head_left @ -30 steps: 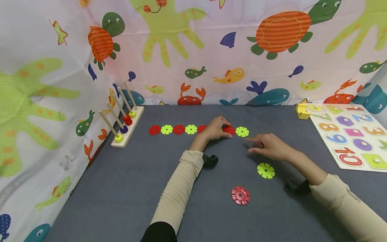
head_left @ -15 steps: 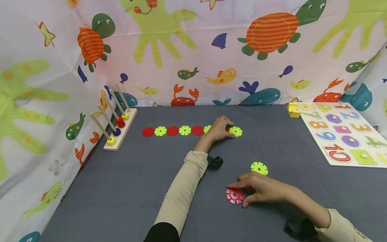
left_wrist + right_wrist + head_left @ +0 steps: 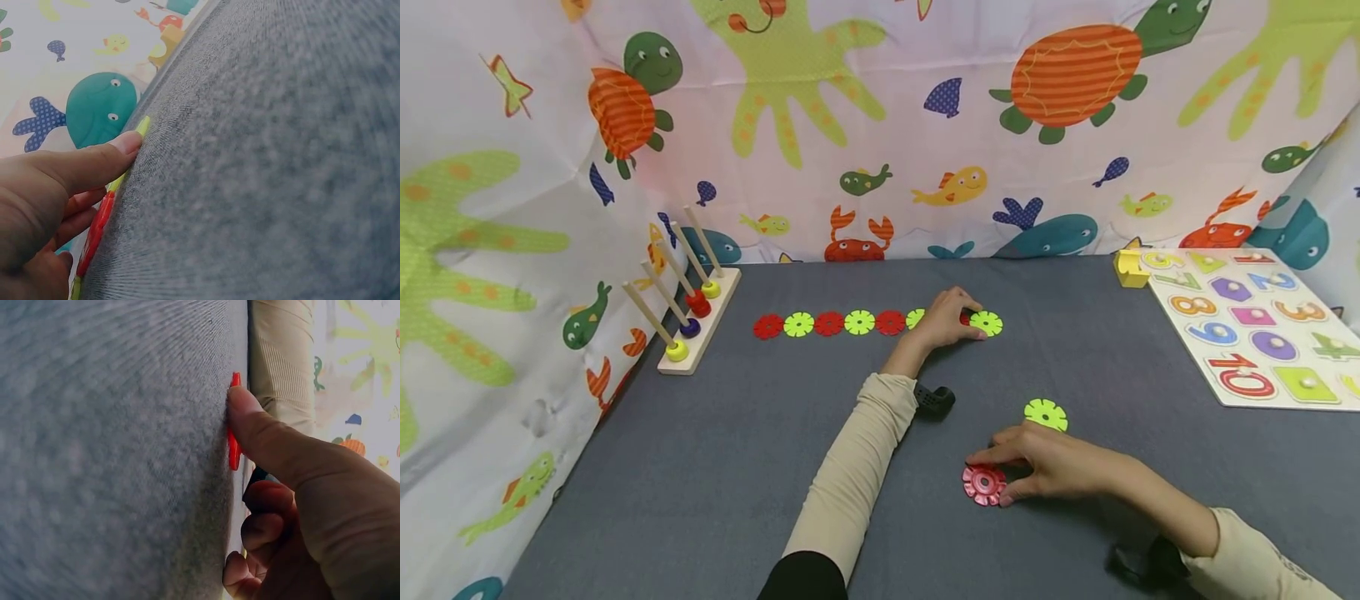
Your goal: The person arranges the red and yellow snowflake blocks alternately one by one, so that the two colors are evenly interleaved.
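Note:
A row of alternating red and yellow-green notched discs lies across the table. My left hand (image 3: 942,321) covers part of its right end, with thumb and index finger pinching the edges of the last yellow-green disc (image 3: 989,323). In the left wrist view the thumb sits on that yellow-green disc (image 3: 145,127), and a red disc (image 3: 99,231) adjoins it. Nearer the front, my right hand (image 3: 1052,462) pinches a loose red disc (image 3: 984,485) between thumb and index finger. The right wrist view shows this red disc (image 3: 235,453) edge-on at the table surface, under the thumb.
Just beyond the right hand lies a loose yellow-green disc (image 3: 1047,412), partly overlapped by it. A wooden peg stand (image 3: 703,333) with coloured rings is at the left. A number puzzle board (image 3: 1255,325) and a yellow block (image 3: 1130,268) are at the right. A printed curtain (image 3: 895,125) hangs behind.
My right hand has come from beside the row's end toward the front and taken hold of the loose red disc. My left hand has shifted slightly right, onto the last yellow-green disc.

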### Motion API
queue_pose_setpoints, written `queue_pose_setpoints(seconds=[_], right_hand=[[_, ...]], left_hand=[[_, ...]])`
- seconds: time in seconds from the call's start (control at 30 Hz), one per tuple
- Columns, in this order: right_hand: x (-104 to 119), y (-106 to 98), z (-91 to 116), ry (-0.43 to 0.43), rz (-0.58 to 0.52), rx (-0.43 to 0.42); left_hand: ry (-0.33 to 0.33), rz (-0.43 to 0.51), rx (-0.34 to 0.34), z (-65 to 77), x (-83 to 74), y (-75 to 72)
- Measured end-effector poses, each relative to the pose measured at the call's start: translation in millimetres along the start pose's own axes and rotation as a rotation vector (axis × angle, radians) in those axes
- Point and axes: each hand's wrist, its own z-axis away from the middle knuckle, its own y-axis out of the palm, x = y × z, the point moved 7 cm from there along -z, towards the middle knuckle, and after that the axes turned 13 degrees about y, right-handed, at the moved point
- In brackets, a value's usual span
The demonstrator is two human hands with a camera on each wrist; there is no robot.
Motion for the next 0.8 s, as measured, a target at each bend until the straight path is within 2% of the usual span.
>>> queue_pose_setpoints(seconds=[0.2, 0.47, 0.53, 0.63, 0.7, 0.8], right_hand=[[0, 0, 0, -0.049, -0.014, 0.011], [-3, -4, 1, -0.023, -0.027, 0.032], [-7, -15, 3, 0.007, 0.005, -0.007], [-22, -46, 4, 0.089, 0.042, -0.111], [-41, -72, 4, 0.177, 0.040, -0.185], [-83, -105, 1, 0.328, 0.014, -0.280]], left_hand=[[0.001, -0.003, 0.000, -1.0, 0.3, 0.1], [0.000, -0.007, 0.002, -1.7, -0.3, 0.8], [0.004, -0.008, 0.004, -2.1, -0.8, 1.1], [0.010, -0.007, 0.005, -2.3, -1.5, 1.1], [0.010, -0.005, 0.002, -2.1, -1.5, 1.0], [0.005, -0.003, -0.006, -1.7, -1.3, 0.9]])
